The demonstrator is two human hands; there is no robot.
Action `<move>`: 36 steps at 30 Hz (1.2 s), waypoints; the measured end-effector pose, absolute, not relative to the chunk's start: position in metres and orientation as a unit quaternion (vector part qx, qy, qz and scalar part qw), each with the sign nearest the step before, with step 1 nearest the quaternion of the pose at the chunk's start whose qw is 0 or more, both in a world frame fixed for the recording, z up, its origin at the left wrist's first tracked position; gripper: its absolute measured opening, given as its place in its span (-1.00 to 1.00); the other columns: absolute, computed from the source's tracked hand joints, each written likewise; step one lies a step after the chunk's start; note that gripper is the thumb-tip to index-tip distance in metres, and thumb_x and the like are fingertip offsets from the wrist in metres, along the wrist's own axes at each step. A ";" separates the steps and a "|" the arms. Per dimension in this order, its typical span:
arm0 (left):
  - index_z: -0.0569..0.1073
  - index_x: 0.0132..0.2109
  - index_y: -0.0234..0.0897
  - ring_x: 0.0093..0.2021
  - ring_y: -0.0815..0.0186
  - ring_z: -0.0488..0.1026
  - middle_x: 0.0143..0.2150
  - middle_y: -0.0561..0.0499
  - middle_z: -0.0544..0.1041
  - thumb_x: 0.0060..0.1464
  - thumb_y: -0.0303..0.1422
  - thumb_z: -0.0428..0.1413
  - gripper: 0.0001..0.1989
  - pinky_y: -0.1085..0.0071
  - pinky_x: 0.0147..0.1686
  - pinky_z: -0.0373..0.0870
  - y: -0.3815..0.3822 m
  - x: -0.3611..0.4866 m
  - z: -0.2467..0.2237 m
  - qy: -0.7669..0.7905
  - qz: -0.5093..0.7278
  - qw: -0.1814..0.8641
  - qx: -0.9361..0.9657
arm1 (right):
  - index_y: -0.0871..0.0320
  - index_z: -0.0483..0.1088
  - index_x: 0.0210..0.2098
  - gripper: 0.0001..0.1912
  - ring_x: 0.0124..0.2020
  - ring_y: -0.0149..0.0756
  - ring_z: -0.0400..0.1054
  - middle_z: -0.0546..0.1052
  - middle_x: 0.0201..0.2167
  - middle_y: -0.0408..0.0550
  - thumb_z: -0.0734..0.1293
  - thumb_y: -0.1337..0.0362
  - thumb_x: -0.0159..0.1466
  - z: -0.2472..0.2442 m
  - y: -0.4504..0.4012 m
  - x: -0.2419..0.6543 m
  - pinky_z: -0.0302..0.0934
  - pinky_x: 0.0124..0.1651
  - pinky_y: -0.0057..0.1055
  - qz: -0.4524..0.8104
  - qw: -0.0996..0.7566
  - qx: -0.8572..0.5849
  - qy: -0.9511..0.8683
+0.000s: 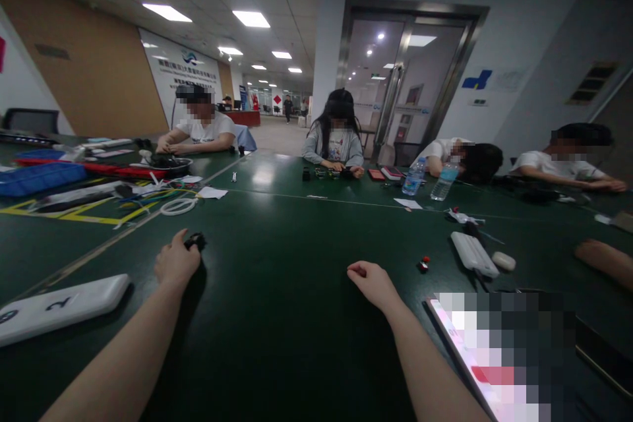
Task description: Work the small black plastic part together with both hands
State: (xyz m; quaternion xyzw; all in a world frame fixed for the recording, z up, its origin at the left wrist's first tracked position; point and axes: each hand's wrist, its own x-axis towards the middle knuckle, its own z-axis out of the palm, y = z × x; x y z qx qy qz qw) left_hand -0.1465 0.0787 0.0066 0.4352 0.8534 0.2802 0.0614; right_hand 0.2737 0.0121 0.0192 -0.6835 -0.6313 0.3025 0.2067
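Note:
My left hand [175, 262] is closed around a small black object [196, 241] over the green table. That object pokes out past the thumb and forefinger, too dark and small to name. To the right, my right hand [372, 282] hovers low over the tabletop or rests on it, fingers curled together. Whatever it may hold is hidden. A small red and black piece [424, 264] lies on the table beyond it to the right. Nearest my left forearm is a long white case [64, 306] marked with a 2.
Right of my right forearm lies a lit phone [462, 349]. Beyond it are a white power bank [473, 254], a white earbud case [503, 261] and another person's hand [601, 257]. Bottles [414, 177], coiled white cable [178, 206] and a blue tray [44, 178] stand farther back. Several people sit around the table.

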 end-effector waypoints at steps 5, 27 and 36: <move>0.34 0.14 -0.10 0.04 -0.08 0.35 0.05 -0.24 0.38 0.10 -0.24 -0.06 -0.55 0.10 -0.08 0.32 0.079 -0.145 0.008 0.872 0.225 0.050 0.433 | 0.12 0.43 -0.10 -0.71 -0.11 -0.27 0.39 0.51 -0.14 -0.07 0.24 0.21 0.21 0.021 0.011 0.273 0.23 -0.10 -0.37 0.302 0.205 -0.689 -0.626; 0.36 0.13 -0.27 0.01 -0.09 0.36 0.05 -0.30 0.39 0.01 -0.15 0.00 -0.46 0.12 -0.13 0.36 0.083 -0.148 0.005 0.888 0.215 0.031 0.405 | 0.12 0.43 -0.10 -0.71 -0.10 -0.28 0.39 0.51 -0.13 -0.07 0.24 0.21 0.22 0.021 0.010 0.274 0.24 -0.08 -0.37 0.302 0.209 -0.680 -0.635; 0.27 0.18 -0.31 0.07 -0.06 0.32 0.10 -0.27 0.37 0.03 -0.18 -0.02 -0.43 0.12 -0.04 0.30 0.080 -0.145 0.009 0.884 0.212 0.051 0.414 | 0.11 0.42 -0.09 -0.71 -0.11 -0.27 0.39 0.51 -0.14 -0.07 0.24 0.22 0.21 0.021 0.011 0.274 0.24 -0.09 -0.37 0.308 0.204 -0.684 -0.629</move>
